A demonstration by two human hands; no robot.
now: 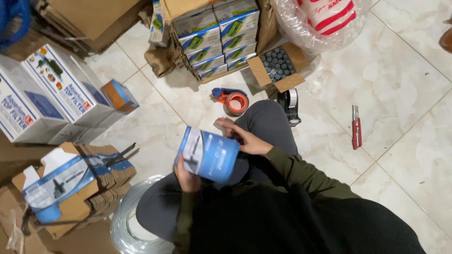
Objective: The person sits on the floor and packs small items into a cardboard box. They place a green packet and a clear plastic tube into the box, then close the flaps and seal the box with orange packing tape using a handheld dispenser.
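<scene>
Fingers (184,175) of left hand (188,178) wrapped on blue product box (208,154), held over lap.
Right hand (245,137) fingers spread loosely against box's far edge. Beyond knee: orange tape dispenser (233,100), open carton of dark caps (278,64), red utility knife (356,127) on tile floor (400,89).

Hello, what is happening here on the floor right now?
A person sits on the tiled floor and holds a small blue and white cardboard box over the lap. The left hand grips its lower edge and the right hand rests on its top end. A roll of brown packing tape and a red utility knife lie nearby.
</scene>
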